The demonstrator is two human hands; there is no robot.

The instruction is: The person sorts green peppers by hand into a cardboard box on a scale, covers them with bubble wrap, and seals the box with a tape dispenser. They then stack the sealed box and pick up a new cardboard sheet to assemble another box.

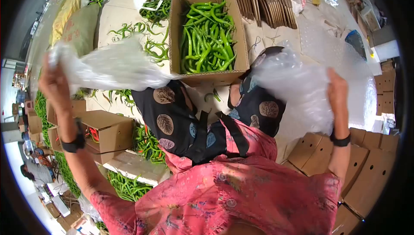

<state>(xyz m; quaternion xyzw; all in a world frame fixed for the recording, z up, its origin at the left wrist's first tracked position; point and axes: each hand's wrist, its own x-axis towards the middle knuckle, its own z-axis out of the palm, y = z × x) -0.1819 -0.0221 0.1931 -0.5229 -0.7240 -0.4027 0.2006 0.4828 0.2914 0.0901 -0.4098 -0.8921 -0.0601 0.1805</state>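
Head view: fingers of left hand (54, 82) and right hand (337, 90) seem to pinch clear plastic (116, 65), holding it wide, with carton (211, 79) of green chilies (209, 37) ahead between them.

Clear plastic (116, 65), motion-blurred, was gripped in the left hand (55, 80) and right hand (337, 90), held well apart. Green peppers (209, 37) were heaped in an open cardboard box (207, 79), far centre.

Single view, worn on the head, aimed forward and steeply down; round wide-angle field, dark at corners. Wearer's pink shirt (250, 187) close to lens, across bottom; open carton (213, 79) farther out, upper centre, interior seen from above
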